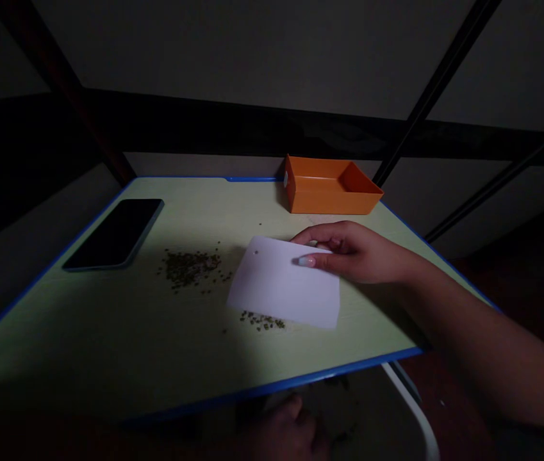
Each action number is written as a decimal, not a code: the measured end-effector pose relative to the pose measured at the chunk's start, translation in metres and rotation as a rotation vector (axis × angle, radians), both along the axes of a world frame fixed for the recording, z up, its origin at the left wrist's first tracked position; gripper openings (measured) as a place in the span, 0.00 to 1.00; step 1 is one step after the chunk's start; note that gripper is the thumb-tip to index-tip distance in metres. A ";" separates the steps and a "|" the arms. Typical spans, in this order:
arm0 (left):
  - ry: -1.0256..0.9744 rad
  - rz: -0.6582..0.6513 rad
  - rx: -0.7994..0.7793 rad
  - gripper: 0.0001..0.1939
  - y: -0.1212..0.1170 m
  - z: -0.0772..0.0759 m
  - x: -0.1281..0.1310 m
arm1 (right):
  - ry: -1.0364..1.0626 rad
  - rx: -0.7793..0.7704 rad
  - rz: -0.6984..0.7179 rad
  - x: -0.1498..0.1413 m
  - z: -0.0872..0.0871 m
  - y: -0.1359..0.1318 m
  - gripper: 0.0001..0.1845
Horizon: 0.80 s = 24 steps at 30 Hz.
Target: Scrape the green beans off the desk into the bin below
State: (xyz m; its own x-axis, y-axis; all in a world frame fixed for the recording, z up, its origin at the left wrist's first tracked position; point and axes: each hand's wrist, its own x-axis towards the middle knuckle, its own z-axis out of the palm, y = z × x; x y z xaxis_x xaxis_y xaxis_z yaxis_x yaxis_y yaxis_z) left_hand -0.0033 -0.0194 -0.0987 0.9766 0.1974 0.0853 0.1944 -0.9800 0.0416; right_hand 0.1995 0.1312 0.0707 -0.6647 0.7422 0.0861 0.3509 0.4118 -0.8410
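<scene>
My right hand [348,253] is closed on a white card [284,288], thumb on top and fingers under its far right edge. The card is held slanted over the table, and one dark speck [255,252] shows near its upper left corner. Small greenish-brown grains [262,320] lie along the card's near edge, partly covered by it. To the left is a larger loose pile of the same grains [188,267]. Low in the view, below the table's front edge, my left hand [291,429] is curled in deep shadow; whether it holds anything is hidden.
The pale green table [108,339] has a blue rim. On its left lies a dark-screened phone [115,234]. An orange open-topped box [332,203] stands at the back right. Behind the table rises a panelled wall [252,57]. A white curved bar [413,403] shows below the front edge.
</scene>
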 end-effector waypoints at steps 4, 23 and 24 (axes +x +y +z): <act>0.001 0.042 0.020 0.04 -0.002 0.008 0.003 | 0.044 0.005 -0.045 0.003 0.001 0.001 0.17; 0.021 0.062 0.013 0.10 0.000 0.047 0.008 | 0.028 -0.035 -0.077 0.007 0.003 -0.004 0.18; 0.014 0.024 0.007 0.10 0.001 0.051 0.008 | 0.028 -0.035 -0.090 0.007 0.003 -0.003 0.17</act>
